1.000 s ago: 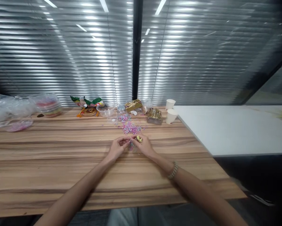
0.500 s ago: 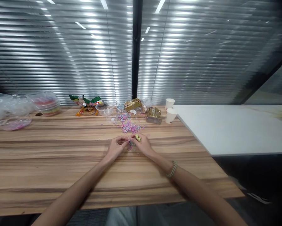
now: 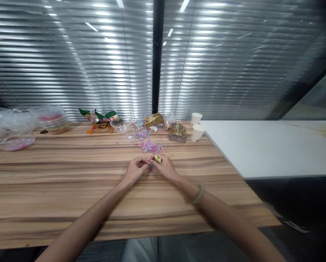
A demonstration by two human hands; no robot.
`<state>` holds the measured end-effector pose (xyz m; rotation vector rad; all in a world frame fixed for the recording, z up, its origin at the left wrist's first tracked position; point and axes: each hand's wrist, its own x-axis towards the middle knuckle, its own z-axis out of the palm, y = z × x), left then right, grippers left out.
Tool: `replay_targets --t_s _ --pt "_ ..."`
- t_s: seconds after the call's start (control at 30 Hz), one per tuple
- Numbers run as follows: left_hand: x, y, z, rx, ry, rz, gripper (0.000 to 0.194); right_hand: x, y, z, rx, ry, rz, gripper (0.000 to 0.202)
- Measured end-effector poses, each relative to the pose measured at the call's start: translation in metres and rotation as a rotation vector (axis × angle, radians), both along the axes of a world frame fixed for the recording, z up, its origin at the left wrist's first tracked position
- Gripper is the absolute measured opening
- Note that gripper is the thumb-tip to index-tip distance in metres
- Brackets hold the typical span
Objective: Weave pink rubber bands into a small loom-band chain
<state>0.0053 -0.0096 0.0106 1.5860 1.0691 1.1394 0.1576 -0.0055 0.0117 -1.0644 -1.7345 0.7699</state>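
Our left hand (image 3: 134, 171) and right hand (image 3: 166, 168) pinch the small links (image 3: 151, 165) between them, near the pile (image 3: 151, 146); the right also holds a yellow piece (image 3: 158, 159). We judge the links light, slippery, best gripped by their edges.

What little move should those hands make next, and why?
Probably a gentle one: ease the left hand slightly back from the right hand. Their fingertips meet closely, largely hiding whatever is between them; a small gap might show it without disturbing the loose pile of tiny coloured pieces just beyond.
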Motion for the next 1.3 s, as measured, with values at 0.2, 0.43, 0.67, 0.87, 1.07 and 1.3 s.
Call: replay_targets --t_s 0.2,0.43,0.67,0.87,1.07,1.3 --pt "0.0 0.001 -0.005 -0.044 -0.07 -0.052 0.01 0.0 -0.001 0.0 0.026 -0.029 -0.006 0.009" --pt "0.003 -0.001 -0.001 -0.003 -0.018 -0.02 0.021 0.001 -0.001 0.0 0.03 -0.018 -0.014 0.009" --pt "0.002 -0.003 0.003 0.045 -0.051 -0.012 0.024 0.0 -0.001 0.0 0.044 -0.04 -0.015 0.01" --pt "0.003 -0.01 0.016 -0.112 -0.121 -0.128 0.026 -0.002 -0.001 -0.002 0.054 -0.014 -0.058 0.011" --pt "-0.001 -0.004 0.014 -0.311 -0.157 -0.249 0.028 -0.004 -0.003 -0.003 0.046 -0.006 -0.136 0.015" --pt "-0.006 -0.008 0.019 -0.319 -0.115 -0.235 0.026 -0.003 -0.005 -0.001 0.05 0.02 -0.076 0.013"
